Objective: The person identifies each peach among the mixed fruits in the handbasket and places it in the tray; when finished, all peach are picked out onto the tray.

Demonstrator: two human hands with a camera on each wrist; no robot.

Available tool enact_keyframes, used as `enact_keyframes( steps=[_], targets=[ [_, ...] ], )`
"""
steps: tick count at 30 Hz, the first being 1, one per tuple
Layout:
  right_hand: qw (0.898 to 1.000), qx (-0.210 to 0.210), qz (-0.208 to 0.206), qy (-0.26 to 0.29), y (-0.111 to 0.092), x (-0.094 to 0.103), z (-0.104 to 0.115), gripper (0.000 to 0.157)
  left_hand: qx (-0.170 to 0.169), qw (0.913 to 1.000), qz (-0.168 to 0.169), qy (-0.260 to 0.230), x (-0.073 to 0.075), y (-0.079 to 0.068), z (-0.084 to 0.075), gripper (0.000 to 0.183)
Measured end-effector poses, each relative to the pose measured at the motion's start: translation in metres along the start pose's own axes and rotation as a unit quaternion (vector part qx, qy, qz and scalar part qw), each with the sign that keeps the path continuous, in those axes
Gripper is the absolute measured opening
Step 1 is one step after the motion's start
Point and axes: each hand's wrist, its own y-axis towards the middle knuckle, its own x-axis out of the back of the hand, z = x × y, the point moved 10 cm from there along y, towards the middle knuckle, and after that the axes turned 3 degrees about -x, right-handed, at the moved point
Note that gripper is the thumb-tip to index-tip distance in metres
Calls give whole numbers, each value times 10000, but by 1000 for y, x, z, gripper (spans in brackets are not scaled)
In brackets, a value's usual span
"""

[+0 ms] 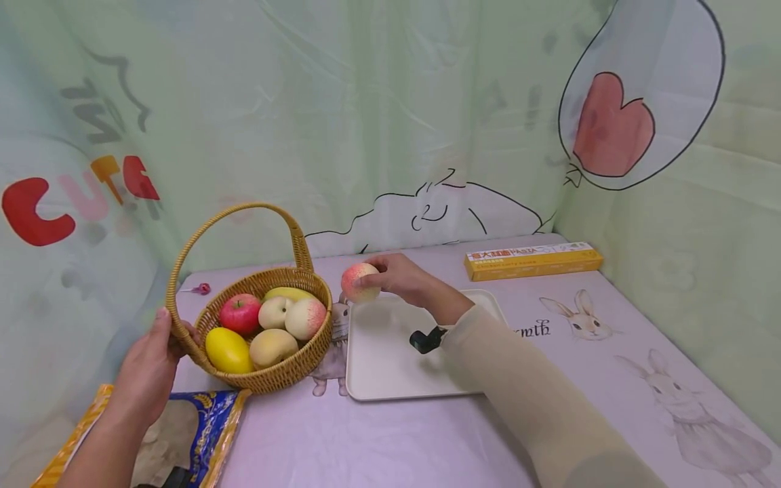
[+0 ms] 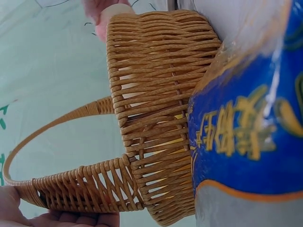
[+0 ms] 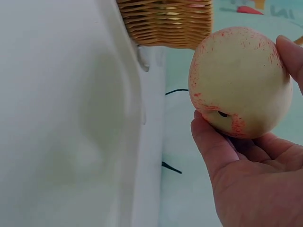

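My right hand (image 1: pixel 399 276) grips a pink and cream peach (image 1: pixel 360 282) above the left back corner of a white tray (image 1: pixel 390 366). The right wrist view shows the peach (image 3: pixel 241 82) between thumb and fingers. At the left, my left hand (image 1: pixel 149 359) holds the handle of a wicker basket (image 1: pixel 268 379); the left wrist view has fingers (image 2: pixel 71 220) around the handle's base. Inside the basket lie a red apple (image 1: pixel 240 314), a yellow mango-shaped fruit (image 1: pixel 228 350), a banana-like yellow fruit (image 1: pixel 289 294), a blushed peach (image 1: pixel 305 319) and two pale round fruits.
A blue and yellow plastic bag (image 1: pixel 207 434) lies in front of the basket, under my left forearm. A yellow pasta box (image 1: pixel 533 263) sits at the back right. Behind the basket is a small wrapped lollipop (image 1: pixel 201 289). Printed curtains (image 1: pixel 390 122) enclose the table.
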Motion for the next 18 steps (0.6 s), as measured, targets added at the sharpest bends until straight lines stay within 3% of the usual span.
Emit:
enact_keyframes(
  steps=[9, 18],
  targets=[
    [9980, -272, -108, -554, 5, -2, -23, 46, 101, 9999, -34, -36, 0, -1, 1, 64],
    [9944, -272, -78, -1018, 6, -10, -30, 46, 61, 9999, -5, -85, 0, -1, 0, 64]
  ],
)
